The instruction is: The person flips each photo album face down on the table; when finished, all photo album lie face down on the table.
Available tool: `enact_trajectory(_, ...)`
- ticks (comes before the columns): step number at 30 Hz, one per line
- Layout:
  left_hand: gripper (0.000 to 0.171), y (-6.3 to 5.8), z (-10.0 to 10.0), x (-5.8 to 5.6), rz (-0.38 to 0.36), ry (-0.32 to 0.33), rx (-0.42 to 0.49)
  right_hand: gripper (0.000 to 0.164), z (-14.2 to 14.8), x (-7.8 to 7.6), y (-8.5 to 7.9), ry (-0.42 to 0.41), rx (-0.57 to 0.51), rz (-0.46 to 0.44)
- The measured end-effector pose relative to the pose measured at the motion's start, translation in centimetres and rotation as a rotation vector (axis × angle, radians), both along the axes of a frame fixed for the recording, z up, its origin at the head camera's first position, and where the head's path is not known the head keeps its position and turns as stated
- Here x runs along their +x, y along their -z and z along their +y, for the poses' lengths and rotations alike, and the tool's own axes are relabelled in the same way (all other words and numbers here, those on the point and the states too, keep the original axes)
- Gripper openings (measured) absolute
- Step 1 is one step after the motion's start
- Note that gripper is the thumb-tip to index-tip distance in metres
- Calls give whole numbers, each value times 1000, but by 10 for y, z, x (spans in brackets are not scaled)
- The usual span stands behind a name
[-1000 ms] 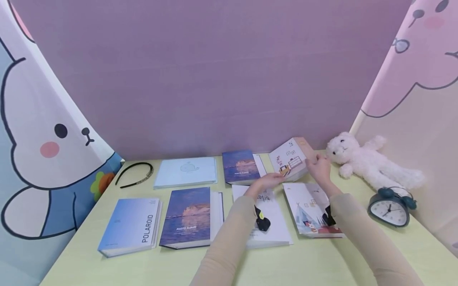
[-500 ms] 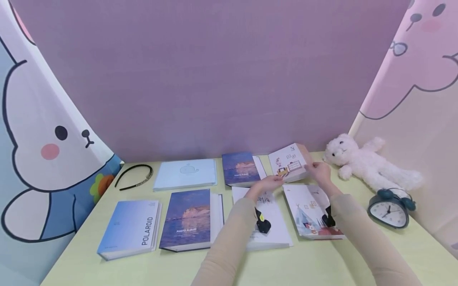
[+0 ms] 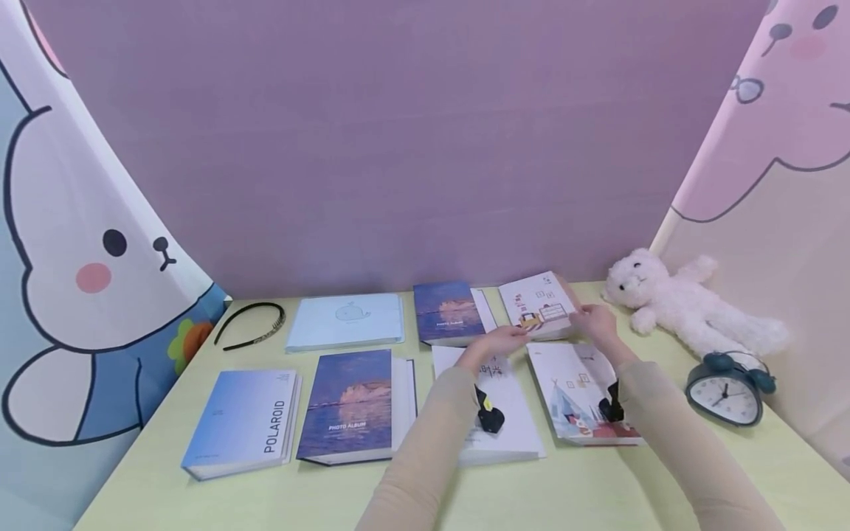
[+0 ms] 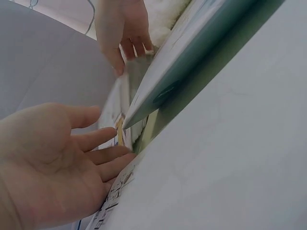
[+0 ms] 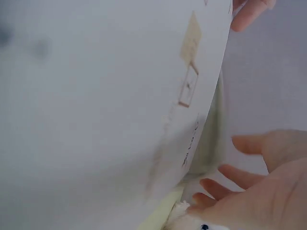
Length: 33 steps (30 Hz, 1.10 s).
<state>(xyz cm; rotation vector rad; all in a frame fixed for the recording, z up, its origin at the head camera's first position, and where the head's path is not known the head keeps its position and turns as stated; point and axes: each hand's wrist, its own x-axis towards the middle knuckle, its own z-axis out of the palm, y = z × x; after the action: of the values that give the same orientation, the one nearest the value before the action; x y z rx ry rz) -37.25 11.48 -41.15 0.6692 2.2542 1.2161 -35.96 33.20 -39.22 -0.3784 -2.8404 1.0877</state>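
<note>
In the head view, a small photo album [image 3: 539,306] with a cartoon room on its white cover lies at the back right. My left hand [image 3: 494,345] is at its front left corner; in the left wrist view that hand's fingers [image 4: 108,155] are fairly straight, their tips at the corner. My right hand [image 3: 598,324] is at the album's right edge, thumb and fingers [image 5: 240,177] spread apart in the right wrist view. Below the hands lie a white album [image 3: 511,442] with black characters and a white album with a tent picture [image 3: 564,405], partly covered by the arms.
Beside the small album lies a sea-picture album [image 3: 448,310], with a larger matching one [image 3: 352,402] nearer. A whale album [image 3: 348,318], a blue Polaroid album [image 3: 239,413] and a headband [image 3: 229,324] are further left. A plush bear [image 3: 677,302] and an alarm clock [image 3: 724,391] stand right.
The small album has come down from a tilted, raised position to lie nearly flat on the table. Both hands have lowered slightly with it, and the right hand's fingers have slid down its right edge.
</note>
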Motion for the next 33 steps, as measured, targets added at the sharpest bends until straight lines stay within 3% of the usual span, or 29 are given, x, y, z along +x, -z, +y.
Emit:
enact_trajectory(8,50,-1,-1,1,-20,18,6,60,-1,3,2,-130,103,-19)
enact_trajectory(13,51,-1,-2,2,-38,16,10,63,-3,3,3,-138,140,-7)
enact_trajectory(33,49,-1,-4,1,9,-25,42,60,-6,4,0,-175,225,14)
